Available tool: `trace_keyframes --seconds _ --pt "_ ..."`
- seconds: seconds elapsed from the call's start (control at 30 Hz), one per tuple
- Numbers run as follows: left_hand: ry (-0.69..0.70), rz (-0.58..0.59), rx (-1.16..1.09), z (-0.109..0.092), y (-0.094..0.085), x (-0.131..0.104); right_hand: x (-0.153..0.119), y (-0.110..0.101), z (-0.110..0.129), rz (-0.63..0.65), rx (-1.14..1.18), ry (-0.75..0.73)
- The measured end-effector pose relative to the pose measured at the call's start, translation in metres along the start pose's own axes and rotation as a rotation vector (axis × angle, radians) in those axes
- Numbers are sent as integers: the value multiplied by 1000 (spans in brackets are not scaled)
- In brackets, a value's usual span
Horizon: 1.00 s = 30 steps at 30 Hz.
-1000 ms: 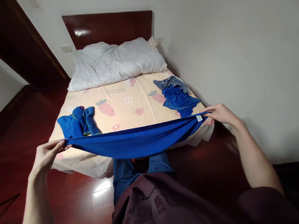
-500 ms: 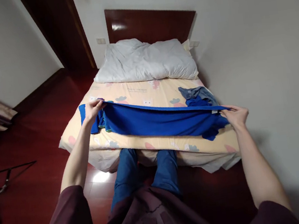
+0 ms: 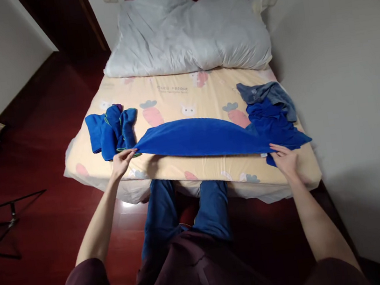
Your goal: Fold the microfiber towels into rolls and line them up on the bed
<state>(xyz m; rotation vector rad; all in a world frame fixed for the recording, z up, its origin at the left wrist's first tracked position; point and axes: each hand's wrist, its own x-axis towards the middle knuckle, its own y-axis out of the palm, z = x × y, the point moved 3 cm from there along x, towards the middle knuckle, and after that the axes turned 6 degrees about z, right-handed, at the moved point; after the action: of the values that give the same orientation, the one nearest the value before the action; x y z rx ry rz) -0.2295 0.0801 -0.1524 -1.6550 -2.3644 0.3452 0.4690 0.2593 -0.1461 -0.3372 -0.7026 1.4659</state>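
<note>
A blue cloth [image 3: 196, 138] is stretched sideways over the near part of the bed, its middle billowing toward the headboard. My left hand [image 3: 124, 162] pinches its left corner, and my right hand [image 3: 285, 159] grips the near edge at the right, beside a small white tag. Folded blue cloths [image 3: 106, 134] with green edging lie just beyond my left hand. Past my right hand, a crumpled blue garment [image 3: 272, 121] lies against the stretched cloth, with a grey-blue garment [image 3: 280, 94] behind it.
The bed [image 3: 177, 102] has a yellow sheet with carrot prints. A bulky white quilt [image 3: 185, 34] lies at its far end. A wall [image 3: 352, 91] runs along the right. A black metal stand [image 3: 12, 219] is on the floor at left.
The cloth has gone from hanging below my hands to billowing away over the bed. Both hands are lower in view, and my right hand has moved inward. The view has tilted down.
</note>
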Motion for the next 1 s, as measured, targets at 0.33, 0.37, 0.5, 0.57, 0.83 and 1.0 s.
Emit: trace_keyframes --seconds 0.33,0.37,0.5,0.57,0.83,1.0 --pt "-282 58 86 85 41 -52 -43 39 -80 323 -302 60" --pt "-273 80 129 85 38 -53 -48 38 -82 303 -303 58" --pt "-217 264 398 85 21 -50 -69 35 -80 282 -308 103" --pt "-210 435 530 84 14 -41 -78 36 -75 297 -325 131" --pt "173 465 851 39 51 28 -64 44 -68 340 -413 132" --pt "204 423 1017 49 53 49 1 65 -71 389 -508 90"
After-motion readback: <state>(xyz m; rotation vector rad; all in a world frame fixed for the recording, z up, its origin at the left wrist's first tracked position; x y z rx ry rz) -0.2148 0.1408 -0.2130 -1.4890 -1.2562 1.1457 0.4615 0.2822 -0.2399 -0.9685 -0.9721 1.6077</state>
